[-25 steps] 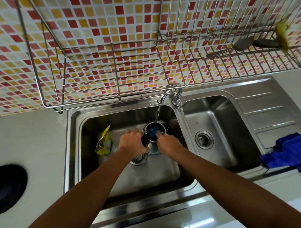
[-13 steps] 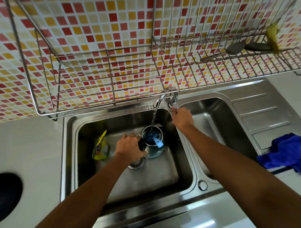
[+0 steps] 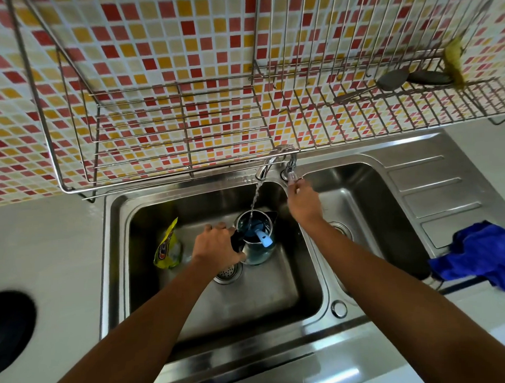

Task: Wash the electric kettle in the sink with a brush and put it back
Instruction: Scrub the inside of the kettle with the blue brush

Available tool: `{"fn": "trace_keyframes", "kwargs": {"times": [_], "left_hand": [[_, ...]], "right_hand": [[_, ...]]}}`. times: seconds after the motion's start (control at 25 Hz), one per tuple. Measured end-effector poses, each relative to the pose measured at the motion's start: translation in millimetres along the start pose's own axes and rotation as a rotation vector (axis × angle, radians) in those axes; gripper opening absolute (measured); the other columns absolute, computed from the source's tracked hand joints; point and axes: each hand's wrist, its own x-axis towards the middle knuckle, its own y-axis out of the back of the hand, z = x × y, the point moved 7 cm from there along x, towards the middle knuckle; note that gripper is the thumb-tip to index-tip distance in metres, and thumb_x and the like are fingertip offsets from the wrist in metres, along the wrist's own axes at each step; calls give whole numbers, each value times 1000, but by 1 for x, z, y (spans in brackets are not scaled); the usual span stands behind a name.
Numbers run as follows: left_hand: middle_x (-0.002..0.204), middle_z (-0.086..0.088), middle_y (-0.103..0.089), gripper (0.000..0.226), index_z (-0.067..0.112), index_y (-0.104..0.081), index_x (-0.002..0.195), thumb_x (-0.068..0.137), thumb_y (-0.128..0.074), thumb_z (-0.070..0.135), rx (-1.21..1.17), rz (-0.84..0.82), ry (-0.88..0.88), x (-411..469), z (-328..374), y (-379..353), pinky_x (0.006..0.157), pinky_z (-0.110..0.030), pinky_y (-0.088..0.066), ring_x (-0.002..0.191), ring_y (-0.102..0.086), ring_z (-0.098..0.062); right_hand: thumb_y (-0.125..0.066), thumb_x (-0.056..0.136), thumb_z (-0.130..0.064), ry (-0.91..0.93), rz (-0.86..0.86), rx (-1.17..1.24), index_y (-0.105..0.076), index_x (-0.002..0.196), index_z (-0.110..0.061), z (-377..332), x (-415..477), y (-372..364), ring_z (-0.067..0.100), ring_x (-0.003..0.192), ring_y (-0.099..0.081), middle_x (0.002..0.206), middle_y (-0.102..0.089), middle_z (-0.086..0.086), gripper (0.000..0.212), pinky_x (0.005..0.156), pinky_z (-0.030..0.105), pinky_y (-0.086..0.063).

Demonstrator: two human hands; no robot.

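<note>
Above the pale surface (image 3: 47,241), a mosaic-tiled wall (image 3: 155,51) in red, yellow and cream carries a wire dish rack (image 3: 186,130), which holds a dark spoon-like utensil (image 3: 390,80) and a yellowish scrubber (image 3: 454,61) at its right end. Below the rack a steel double sink (image 3: 113,253) is set into the surface, with a ribbed drainboard (image 3: 434,190) on its right side. A dark round shape (image 3: 10,328) sits at the far left edge of the surface, and a crumpled blue cloth (image 3: 482,257) lies by the drainboard's near corner.

Down in the left basin (image 3: 263,299) the electric kettle (image 3: 257,237) stands upright, its lid open, just beside the drain strainer (image 3: 228,273). Water (image 3: 254,200) falls from the tap (image 3: 269,165) straight into the kettle's mouth. A brush (image 3: 263,238) with a light blue handle rests inside the kettle, the handle poking out over the rim. A yellow detergent pouch (image 3: 167,246) leans against the left wall of the same basin, apart from the kettle.

As for the left hand (image 3: 219,247), its grip is closed around the kettle's black handle. Over by the divider between the basins, the right hand (image 3: 303,202) reaches up, fingertips pinched on the tap lever (image 3: 290,172).
</note>
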Motion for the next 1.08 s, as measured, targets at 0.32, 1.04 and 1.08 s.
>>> {"fn": "trace_keyframes", "kwargs": {"times": [0.32,1.04,1.08], "left_hand": [[124,-2,-59,68,27,-56,133,79,-59,69,-2,-1,13,0,1,3,87,-39,-51,118,-54,-29],[118,1,-59,67,29,-59,130,75,-64,66,-65,10,29,0,0,3,82,-37,-50,114,-55,-28],[119,1,-59,66,29,-58,130,75,-65,66,-67,10,26,-1,0,3,83,-37,-50,115,-55,-28]], "right_hand": [[-64,88,-32,328,-555,-557,-42,133,-14,-12,-70,-86,34,108,-62,123,-61,14,53,88,44,-53],[-55,94,-15,375,-706,-776,-64,114,-3,-43,-69,-108,33,106,-62,119,-65,17,26,87,38,-49],[-57,92,-15,418,-656,-816,-64,116,-5,-45,-69,-104,33,109,-62,121,-64,16,27,88,38,-49]]}}
